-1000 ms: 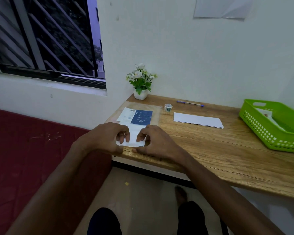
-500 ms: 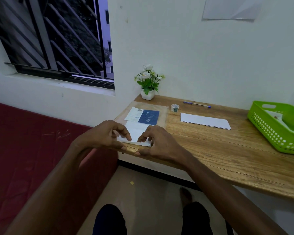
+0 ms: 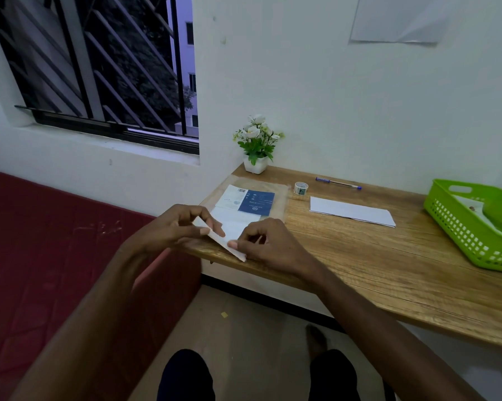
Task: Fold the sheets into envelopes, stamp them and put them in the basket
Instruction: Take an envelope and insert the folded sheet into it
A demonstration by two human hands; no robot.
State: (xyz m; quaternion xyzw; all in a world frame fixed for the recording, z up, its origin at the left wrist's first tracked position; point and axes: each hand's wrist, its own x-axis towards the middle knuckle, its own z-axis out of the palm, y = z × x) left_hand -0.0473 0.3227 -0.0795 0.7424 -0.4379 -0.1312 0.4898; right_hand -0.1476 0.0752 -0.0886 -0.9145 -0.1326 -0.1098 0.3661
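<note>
In the head view, both hands meet just left of the frame's centre, at the near left corner of the wooden bench (image 3: 359,256). The left hand (image 3: 171,230) pinches the upper left end of a small folded white sheet (image 3: 229,230) between thumb and curled fingers, and the right hand (image 3: 268,244) pinches its lower right end the same way, thumb nail showing on the paper's edge. The sheet is tilted, with its near edge running down toward the right, and whether that edge touches the bench cannot be told. Just behind it, slightly above centre, a blue and white booklet (image 3: 248,201) lies flat on a clear plastic sleeve (image 3: 278,192). To the right of that stands a small roll of stamps (image 3: 301,188), with a blue pen (image 3: 338,183) lying near the wall behind it. A stack of white sheets (image 3: 352,211) lies flat right of centre, well apart from the hands. At the right edge of the frame sits the green basket (image 3: 458,227), holding some white paper. A small white pot of flowers (image 3: 257,146) stands at the bench's far left corner against the wall. A barred window (image 3: 99,68) fills the upper left, and a red bed (image 3: 41,256) the lower left
</note>
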